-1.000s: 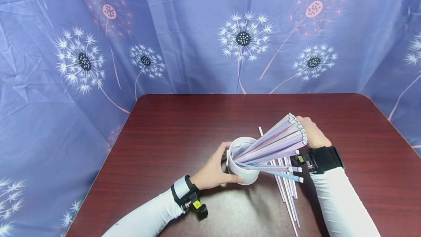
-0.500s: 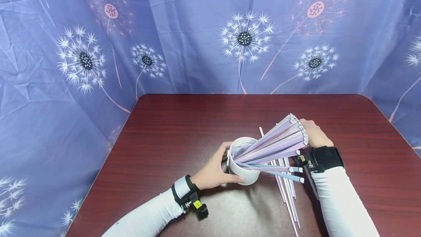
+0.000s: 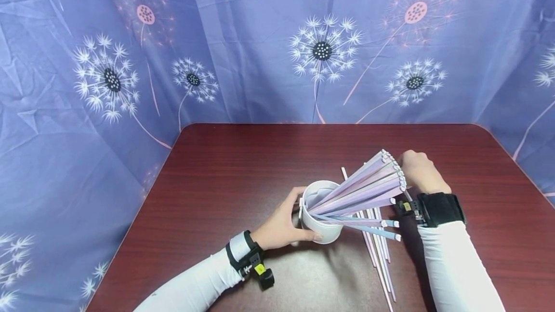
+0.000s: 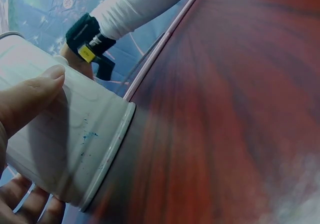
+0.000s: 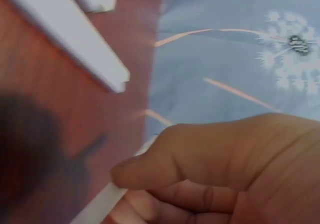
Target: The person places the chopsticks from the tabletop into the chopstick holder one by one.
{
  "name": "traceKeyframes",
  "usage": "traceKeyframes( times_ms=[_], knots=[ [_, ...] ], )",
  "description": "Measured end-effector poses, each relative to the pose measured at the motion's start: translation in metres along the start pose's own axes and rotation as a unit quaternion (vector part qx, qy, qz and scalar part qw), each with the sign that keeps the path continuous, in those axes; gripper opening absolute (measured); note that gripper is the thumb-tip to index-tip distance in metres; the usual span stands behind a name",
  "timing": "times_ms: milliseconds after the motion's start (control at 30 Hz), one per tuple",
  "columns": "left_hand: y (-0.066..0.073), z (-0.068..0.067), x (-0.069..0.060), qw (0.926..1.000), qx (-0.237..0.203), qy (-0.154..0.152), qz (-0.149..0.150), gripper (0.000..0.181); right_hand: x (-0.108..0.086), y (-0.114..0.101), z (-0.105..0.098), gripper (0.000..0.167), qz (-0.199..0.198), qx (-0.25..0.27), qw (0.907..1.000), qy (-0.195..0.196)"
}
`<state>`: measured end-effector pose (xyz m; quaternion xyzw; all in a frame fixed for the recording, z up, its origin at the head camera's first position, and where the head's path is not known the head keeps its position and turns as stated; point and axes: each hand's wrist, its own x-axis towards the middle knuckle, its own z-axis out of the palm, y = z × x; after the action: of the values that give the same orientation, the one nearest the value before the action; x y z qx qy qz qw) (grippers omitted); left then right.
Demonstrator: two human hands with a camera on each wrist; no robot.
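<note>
A white cup leans toward the right in the head view, with my left hand gripping its side. In the left wrist view my thumb lies across the white wall and the fingers reach beneath it. Long thin pastel sticks, purple, pink and blue, fan out of the cup toward the right. Just beyond their tips is my right hand. It pinches one pale stick between thumb and fingers in the right wrist view. The bundle partly hides the right fingertips from the head camera.
Several loose sticks lie on the reddish-brown wooden table beneath and in front of the bundle. A blue curtain with dandelion prints hangs behind the table and at its sides.
My right hand has moved a little to the right, away from the bundle's tips. My left hand and the cup stay in place.
</note>
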<state>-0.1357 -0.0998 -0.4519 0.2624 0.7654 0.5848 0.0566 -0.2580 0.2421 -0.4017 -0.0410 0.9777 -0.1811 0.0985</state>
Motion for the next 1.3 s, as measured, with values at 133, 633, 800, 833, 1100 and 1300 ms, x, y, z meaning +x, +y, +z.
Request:
traceKeyframes(
  times_ms=[133, 633, 800, 833, 1100, 1300],
  knots=[
    [0.000, 0.000, 0.000, 1.0000, 0.007, 0.000, 0.004, 0.087, -0.008, -0.008, -0.011, 0.029, -0.029, 0.015, 0.9973, 0.065],
    [0.000, 0.000, 0.001, 0.9997, 0.020, 0.003, 0.014, 0.086, -0.026, -0.036, -0.029, 0.020, -0.100, 0.146, 0.9178, 0.355],
    [-0.002, 0.001, 0.001, 0.9998, 0.018, 0.001, 0.011, 0.086, -0.035, -0.044, -0.036, 0.018, -0.116, 0.208, 0.8593, 0.453],
    [-0.004, 0.001, 0.002, 0.9998, 0.015, 0.001, 0.010, 0.087, -0.039, -0.047, -0.039, 0.018, -0.120, 0.222, 0.8472, 0.467],
    [-0.030, 0.004, 0.004, 0.9997, 0.024, 0.005, 0.004, 0.091, -0.080, -0.084, -0.061, 0.022, -0.208, 0.365, 0.7562, 0.502],
    [-0.014, 0.002, 0.002, 0.9999, 0.014, 0.002, 0.007, 0.088, -0.112, -0.112, -0.070, 0.031, -0.302, 0.541, 0.6151, 0.487]
  ],
)
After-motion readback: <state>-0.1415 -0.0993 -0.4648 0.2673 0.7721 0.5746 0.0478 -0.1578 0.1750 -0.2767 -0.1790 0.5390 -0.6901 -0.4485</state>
